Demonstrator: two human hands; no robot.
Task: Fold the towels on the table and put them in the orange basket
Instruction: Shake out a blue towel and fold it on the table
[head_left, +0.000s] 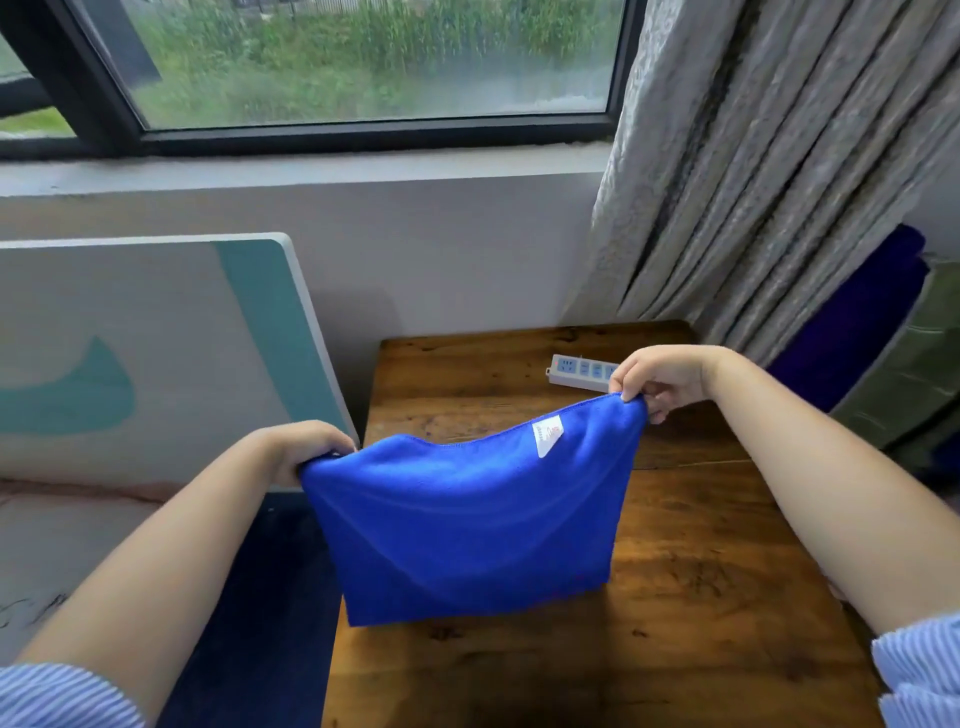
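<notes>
**Blue towel held up by two corners over the table**

Behind everything, a wide window (363, 62) with a dark frame, and a grey curtain (779, 171) hanging down at the right, almost reaching the far right corner of the table.

Below, a wooden table (701, 597), seen from the near edge to the far edge; much bare wood at the right and in front of the cloth. Left edge running close beside a white and teal panel (156, 353) that leans against the wall, with only a narrow dark gap between them.

Over the left half of the table, a blue towel (467, 530) hanging folded double, upper edge sagging in a curve between the two hands, lower edge straight and low over the wood (touching or just above: cannot tell). Left part of the cloth reaching past the table's left edge. Near the upper right corner, a small white label (548, 436).

At the upper left corner, the left hand (306, 449), fingers curled closed around the cloth. At the upper right corner, higher and farther, the right hand (662, 376), thumb and fingertips pinching the edge.

Behind the right hand, near the far edge, a white power strip (576, 371) lying flat, partly hidden by the fingers.

Striped blue sleeves (919, 670) at both lower corners.
</notes>
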